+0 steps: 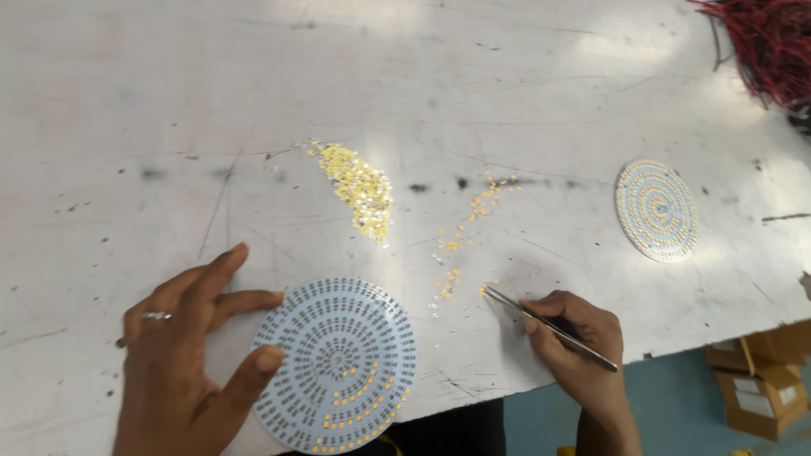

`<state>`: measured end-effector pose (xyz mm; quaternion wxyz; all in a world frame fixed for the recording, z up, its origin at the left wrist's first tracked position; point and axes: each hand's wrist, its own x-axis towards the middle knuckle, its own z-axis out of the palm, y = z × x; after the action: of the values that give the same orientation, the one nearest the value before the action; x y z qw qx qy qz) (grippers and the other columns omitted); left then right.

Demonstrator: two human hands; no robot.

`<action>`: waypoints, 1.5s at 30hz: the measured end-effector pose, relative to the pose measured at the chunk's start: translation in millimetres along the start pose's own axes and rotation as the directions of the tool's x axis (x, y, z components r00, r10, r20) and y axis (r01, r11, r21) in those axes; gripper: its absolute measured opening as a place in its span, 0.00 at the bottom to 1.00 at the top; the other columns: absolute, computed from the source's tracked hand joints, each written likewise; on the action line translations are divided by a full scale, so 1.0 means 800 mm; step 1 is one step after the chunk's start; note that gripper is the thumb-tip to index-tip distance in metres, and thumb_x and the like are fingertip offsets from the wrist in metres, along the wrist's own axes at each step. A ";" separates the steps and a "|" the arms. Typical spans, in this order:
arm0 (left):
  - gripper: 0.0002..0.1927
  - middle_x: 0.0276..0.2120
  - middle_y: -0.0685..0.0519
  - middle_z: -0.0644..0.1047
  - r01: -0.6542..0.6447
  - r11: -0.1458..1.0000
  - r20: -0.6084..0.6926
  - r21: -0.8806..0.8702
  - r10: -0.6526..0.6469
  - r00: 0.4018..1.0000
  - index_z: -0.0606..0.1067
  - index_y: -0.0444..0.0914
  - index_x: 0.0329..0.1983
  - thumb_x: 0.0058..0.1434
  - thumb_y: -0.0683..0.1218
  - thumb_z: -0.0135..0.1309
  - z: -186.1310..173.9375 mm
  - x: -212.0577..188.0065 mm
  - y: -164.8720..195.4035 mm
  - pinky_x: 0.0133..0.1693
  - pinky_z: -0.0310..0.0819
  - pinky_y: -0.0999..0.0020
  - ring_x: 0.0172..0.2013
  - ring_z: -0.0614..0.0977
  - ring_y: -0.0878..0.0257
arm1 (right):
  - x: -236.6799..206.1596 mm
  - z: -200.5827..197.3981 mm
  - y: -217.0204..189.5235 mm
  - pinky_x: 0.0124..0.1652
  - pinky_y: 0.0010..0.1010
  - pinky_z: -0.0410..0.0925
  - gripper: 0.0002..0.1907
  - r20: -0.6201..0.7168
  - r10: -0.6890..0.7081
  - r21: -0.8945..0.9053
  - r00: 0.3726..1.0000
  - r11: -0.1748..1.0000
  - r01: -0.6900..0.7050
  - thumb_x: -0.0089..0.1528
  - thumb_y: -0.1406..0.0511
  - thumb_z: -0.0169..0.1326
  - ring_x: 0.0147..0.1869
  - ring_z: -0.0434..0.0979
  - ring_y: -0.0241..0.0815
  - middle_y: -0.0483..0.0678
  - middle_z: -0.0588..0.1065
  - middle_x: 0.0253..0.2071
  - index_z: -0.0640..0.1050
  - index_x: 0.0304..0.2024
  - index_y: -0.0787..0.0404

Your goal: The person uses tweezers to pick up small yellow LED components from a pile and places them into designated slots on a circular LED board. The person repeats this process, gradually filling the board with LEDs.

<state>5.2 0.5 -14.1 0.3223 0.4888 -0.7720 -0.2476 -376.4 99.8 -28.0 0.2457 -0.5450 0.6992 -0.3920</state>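
Nearest the person, a round white circuit board lies flat at the front edge of the scratched grey desk, its rings of pads mostly bare, with a patch of small yellow chips seated along its near side. The left hand steadies it: fingers spread wide, thumb tip pressed on the board's left rim, index finger touching its upper left edge, a ring on one finger. To the right, the right hand has its grip closed around metal tweezers, held like a pen. The tweezer tips reach a few loose yellow chips just beside the board; whether a chip sits between the tips seems likely but is too small to tell. Farther out lies a denser pile of chips. Well apart on the right sits a second, filled round board. Red wires bunch in the far right corner.
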 end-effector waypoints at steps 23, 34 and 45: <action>0.42 0.42 0.55 0.85 0.076 0.997 0.053 0.013 -0.077 0.996 0.62 0.33 0.70 0.64 0.68 0.42 0.006 -0.007 -0.012 0.67 0.38 0.43 0.69 0.65 0.54 | -0.001 0.002 -0.008 0.23 0.19 0.58 0.09 0.075 -0.064 -0.026 0.995 0.997 0.066 0.54 0.68 0.65 0.22 0.67 0.25 0.42 0.77 0.22 0.84 0.36 0.65; 0.41 0.45 0.57 0.84 0.025 0.998 -0.005 -0.055 -0.025 1.000 0.63 0.38 0.71 0.62 0.65 0.52 -0.004 0.002 0.008 0.64 0.46 0.51 0.63 0.69 0.57 | -0.011 0.015 -0.025 0.22 0.24 0.61 0.07 0.213 -0.129 0.009 0.969 0.991 0.130 0.53 0.69 0.64 0.20 0.70 0.31 0.43 0.74 0.20 0.83 0.34 0.65; 0.41 0.43 0.57 0.86 0.023 0.996 0.016 -0.088 -0.022 1.000 0.62 0.37 0.72 0.65 0.66 0.51 -0.004 0.005 0.012 0.66 0.42 0.46 0.65 0.69 0.57 | 0.004 0.051 -0.056 0.24 0.26 0.65 0.09 0.414 -0.419 0.105 0.808 0.904 0.415 0.50 0.68 0.65 0.22 0.74 0.36 0.44 0.76 0.22 0.81 0.32 0.63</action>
<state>0.6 0.3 -4.2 0.3351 0.4807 -0.7571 -0.2887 -320.2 80.6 -14.3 0.3032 -0.7562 0.4895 -0.3107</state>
